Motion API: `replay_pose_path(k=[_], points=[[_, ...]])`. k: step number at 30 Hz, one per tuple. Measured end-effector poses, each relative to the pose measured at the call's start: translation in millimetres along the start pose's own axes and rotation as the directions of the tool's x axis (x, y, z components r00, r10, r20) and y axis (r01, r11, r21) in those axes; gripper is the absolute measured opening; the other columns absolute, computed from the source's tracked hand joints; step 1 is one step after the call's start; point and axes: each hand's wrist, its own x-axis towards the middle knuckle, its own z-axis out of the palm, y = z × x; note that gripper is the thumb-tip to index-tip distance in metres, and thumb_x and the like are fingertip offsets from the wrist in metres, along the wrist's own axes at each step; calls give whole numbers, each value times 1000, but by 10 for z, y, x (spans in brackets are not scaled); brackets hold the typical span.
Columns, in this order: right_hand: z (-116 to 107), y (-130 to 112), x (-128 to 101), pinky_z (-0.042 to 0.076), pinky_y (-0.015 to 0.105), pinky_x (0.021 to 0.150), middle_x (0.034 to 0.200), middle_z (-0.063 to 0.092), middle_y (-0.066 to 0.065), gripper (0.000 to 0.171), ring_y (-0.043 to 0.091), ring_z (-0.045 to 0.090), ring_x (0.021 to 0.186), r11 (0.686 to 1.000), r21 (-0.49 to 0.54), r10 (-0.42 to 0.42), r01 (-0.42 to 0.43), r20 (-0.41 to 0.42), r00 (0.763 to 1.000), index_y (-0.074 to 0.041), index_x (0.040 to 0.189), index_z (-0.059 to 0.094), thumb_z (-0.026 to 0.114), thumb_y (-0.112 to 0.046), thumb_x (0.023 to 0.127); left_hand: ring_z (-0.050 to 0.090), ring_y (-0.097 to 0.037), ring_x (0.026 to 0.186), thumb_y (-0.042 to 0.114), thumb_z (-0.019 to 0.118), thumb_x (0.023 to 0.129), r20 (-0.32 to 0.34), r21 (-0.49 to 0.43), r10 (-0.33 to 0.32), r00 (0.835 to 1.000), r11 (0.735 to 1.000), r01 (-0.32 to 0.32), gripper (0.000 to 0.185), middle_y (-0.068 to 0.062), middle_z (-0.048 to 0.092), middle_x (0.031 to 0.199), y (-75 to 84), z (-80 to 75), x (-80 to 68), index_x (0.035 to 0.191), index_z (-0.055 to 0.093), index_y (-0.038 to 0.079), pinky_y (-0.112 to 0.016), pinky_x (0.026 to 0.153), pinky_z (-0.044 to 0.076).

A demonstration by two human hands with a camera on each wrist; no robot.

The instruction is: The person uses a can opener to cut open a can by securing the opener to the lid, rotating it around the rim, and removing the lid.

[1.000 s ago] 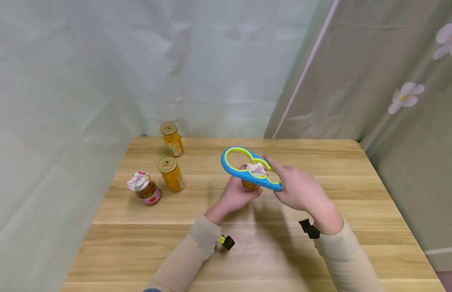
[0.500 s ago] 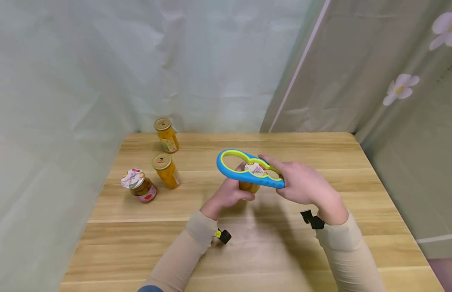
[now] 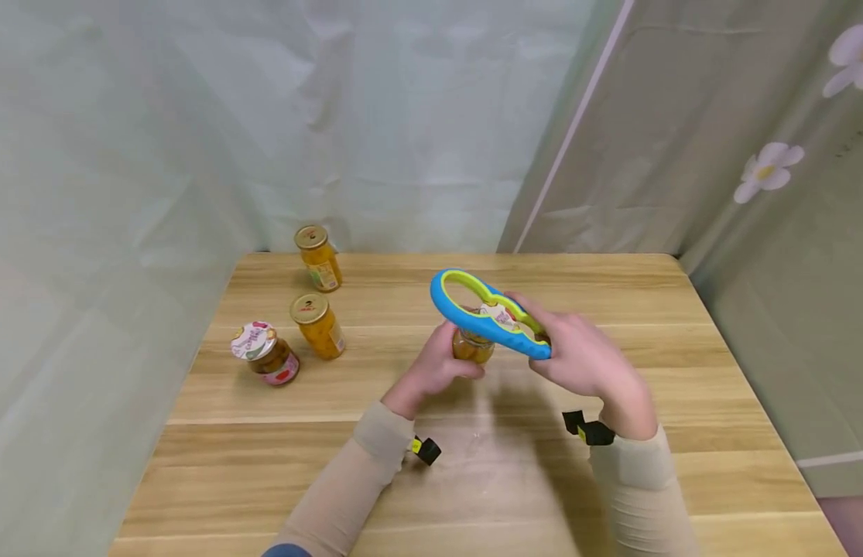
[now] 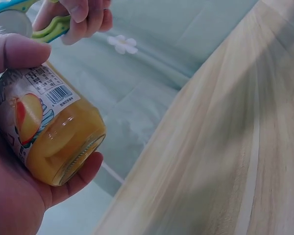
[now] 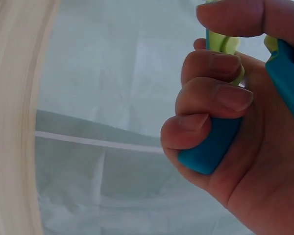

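Observation:
Above the middle of the table, my left hand (image 3: 434,363) grips a small glass jar (image 3: 473,350) of yellow fruit. In the left wrist view the jar (image 4: 68,142) is tilted, its peach-picture label and barcode showing, with the thumb across its upper part. My right hand (image 3: 587,352) holds a blue and lime-green jar opener (image 3: 501,334) by its near end. Part of the jar's white printed lid (image 3: 499,315) shows through the opener's middle opening. The right wrist view has curled fingers (image 5: 210,100) wrapped around the blue opener handle (image 5: 215,142).
On the left of the wooden table (image 3: 264,464) stand a dark jar with a white printed lid (image 3: 267,356) and two yellow fruit jars with gold lids, one nearer (image 3: 322,329) and one farther back (image 3: 320,261). Pale curtains (image 3: 403,155) hang behind the table.
The opener's far loop has swung up and to the right, so the opener slopes more steeply. More of the jar's glass shows below it. The left hand stays nearly in place.

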Motion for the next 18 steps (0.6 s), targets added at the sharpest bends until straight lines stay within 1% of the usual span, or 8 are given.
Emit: replay_pose_path(k=[3,5,8,11,14,18], points=[[36,67,-39,45,38,65,77,52,0,93,19,52,68,996,87,7,-2,-55,998,-31,168,35,70,-6,85,61,-30,119,-12,78,73,-19,6,-8,1000,1000,8,82,-18,64,133,-23,-16,17,147,46,3,-44,109,50],[55,106,-73,46,39,68,81,56,3,93,21,54,73,989,145,14,0,-92,996,-31,169,33,71,-5,87,62,-27,114,-9,78,73,-28,32,-8,1000,999,8,79,-16,65,128,-39,-21,31,144,47,5,-43,104,51],[70,151,-116,46,41,71,92,61,8,94,25,56,81,976,219,28,3,-140,990,-31,169,33,71,-4,88,62,-26,109,-4,79,74,-41,71,-3,999,997,6,71,-14,66,121,-58,-26,37,137,49,6,-43,102,50],[78,199,-149,46,42,72,104,63,11,93,27,56,87,965,263,48,-4,-161,986,-30,169,32,71,-2,89,62,-28,112,-3,80,75,-60,76,-7,998,997,11,70,-15,66,122,-68,-29,34,137,49,5,-49,106,48],[72,252,-190,45,42,72,106,62,12,94,28,55,87,959,284,70,-21,-163,984,-31,170,30,71,-2,90,61,-30,117,-6,81,77,-81,79,-38,996,996,44,72,-14,65,126,-96,-30,30,139,48,7,-54,110,45],[61,333,-267,45,43,71,104,61,13,95,29,54,86,954,295,98,-46,-165,981,-32,170,29,72,-2,91,60,-30,120,-7,81,80,-108,119,-104,989,986,117,72,-10,64,129,-153,-26,14,140,46,11,-57,110,45]])
